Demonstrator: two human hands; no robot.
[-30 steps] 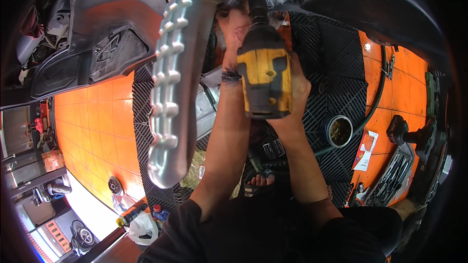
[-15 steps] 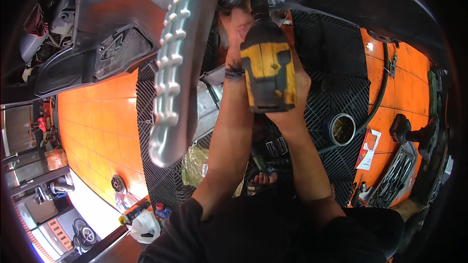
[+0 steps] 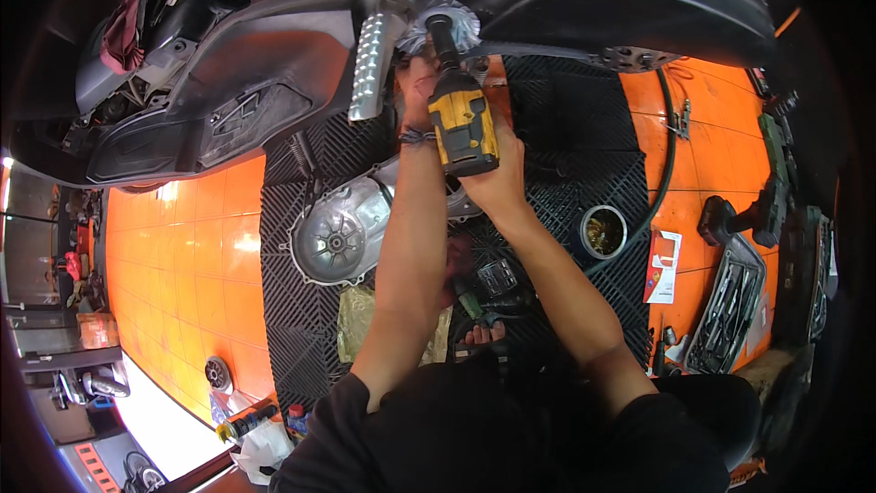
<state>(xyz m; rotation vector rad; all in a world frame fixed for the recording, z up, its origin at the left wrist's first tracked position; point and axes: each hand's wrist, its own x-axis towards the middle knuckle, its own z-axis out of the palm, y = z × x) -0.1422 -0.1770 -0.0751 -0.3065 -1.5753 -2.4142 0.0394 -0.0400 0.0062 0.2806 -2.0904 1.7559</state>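
Observation:
My right hand [image 3: 500, 181] grips a yellow and black cordless impact wrench [image 3: 461, 119], its nose pointed up into a silver finned pulley [image 3: 444, 26] on the underside of a scooter [image 3: 274, 46]. My left hand [image 3: 415, 82] is up beside the tool's nose, against the pulley area; whether it grips anything is not clear. A ribbed silver footrest [image 3: 368, 66] hangs just left of my left hand.
A detached silver engine cover [image 3: 342, 233] lies on the black grid mat [image 3: 566, 128]. A round tin [image 3: 602, 231], a hose [image 3: 668, 155], a socket tray [image 3: 725, 306] and another power tool [image 3: 744, 215] sit to the right on orange tiles [image 3: 192, 256].
The view has pulled back: the footrest now looks far smaller and higher, and the wrench and both hands sit higher in the picture, still at the pulley.

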